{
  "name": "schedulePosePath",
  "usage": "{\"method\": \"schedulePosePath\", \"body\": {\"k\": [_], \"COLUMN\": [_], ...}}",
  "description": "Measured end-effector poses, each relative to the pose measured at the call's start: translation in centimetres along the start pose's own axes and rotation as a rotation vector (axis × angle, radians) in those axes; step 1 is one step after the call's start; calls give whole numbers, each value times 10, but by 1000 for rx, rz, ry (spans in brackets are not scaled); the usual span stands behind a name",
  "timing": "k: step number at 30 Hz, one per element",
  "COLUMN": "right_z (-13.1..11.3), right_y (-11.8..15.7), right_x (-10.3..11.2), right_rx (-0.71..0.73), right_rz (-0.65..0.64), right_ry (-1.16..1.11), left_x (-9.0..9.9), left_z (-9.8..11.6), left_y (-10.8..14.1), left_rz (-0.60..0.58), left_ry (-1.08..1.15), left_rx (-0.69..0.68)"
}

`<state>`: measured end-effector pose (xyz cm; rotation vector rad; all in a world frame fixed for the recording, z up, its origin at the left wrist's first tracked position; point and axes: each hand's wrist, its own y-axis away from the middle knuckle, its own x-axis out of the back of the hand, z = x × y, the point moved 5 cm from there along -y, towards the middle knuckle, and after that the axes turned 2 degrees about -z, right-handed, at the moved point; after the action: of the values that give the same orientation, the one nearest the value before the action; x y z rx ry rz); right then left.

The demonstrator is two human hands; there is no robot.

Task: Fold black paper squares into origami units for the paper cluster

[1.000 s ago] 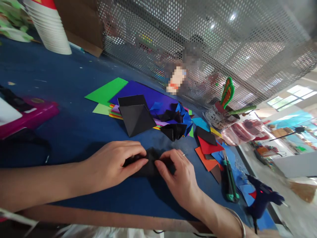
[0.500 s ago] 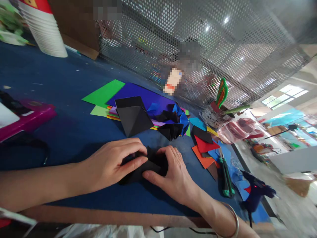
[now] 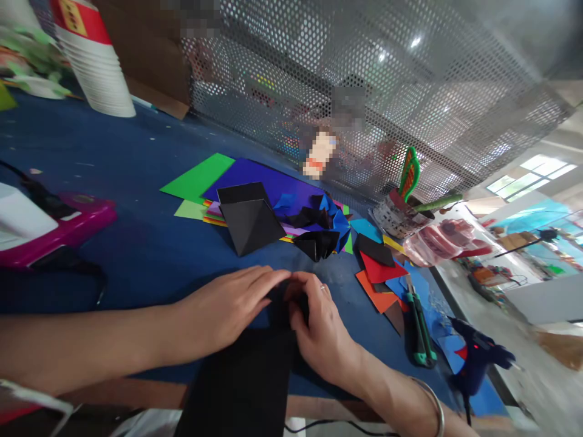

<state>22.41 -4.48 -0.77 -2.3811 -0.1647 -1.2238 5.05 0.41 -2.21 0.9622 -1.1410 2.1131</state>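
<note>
A sheet of black paper (image 3: 241,382) stretches from between my hands toward me and hangs past the table's front edge. My right hand (image 3: 321,328) has its fingers bent round the far end of the paper, thumb against it. My left hand (image 3: 230,303) comes in from the left, long fingers reaching over the same end, tips meeting the right fingertips; its grip is partly hidden. Just beyond lies a folded black paper piece (image 3: 252,227), with smaller folded black paper pieces (image 3: 316,244) and a blue folded piece (image 3: 339,224) beside it.
Coloured paper sheets (image 3: 200,179) lie behind the folded pieces. To the right are paper scraps (image 3: 376,291), a utility knife (image 3: 419,328) and a glue gun (image 3: 476,355) with a red light. A magenta device (image 3: 86,221) and stacked paper cups (image 3: 98,73) stand left. Perforated metal panel (image 3: 282,67) behind.
The black paper, bunched between both hands before, now extends toward me over the table edge. My left fingers have straightened and moved right, closer to the right hand. The view has shifted slightly.
</note>
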Motion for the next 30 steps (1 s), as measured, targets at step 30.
{"method": "schedulePosePath", "body": {"k": [30], "right_z": [-6], "right_y": [5], "right_x": [11], "right_rx": [-176], "right_rz": [-169], "right_ry": [-124], "left_x": [10], "left_z": [6], "left_y": [-1], "left_rz": [-75], "left_ry": [238], "left_rx": [-49]}}
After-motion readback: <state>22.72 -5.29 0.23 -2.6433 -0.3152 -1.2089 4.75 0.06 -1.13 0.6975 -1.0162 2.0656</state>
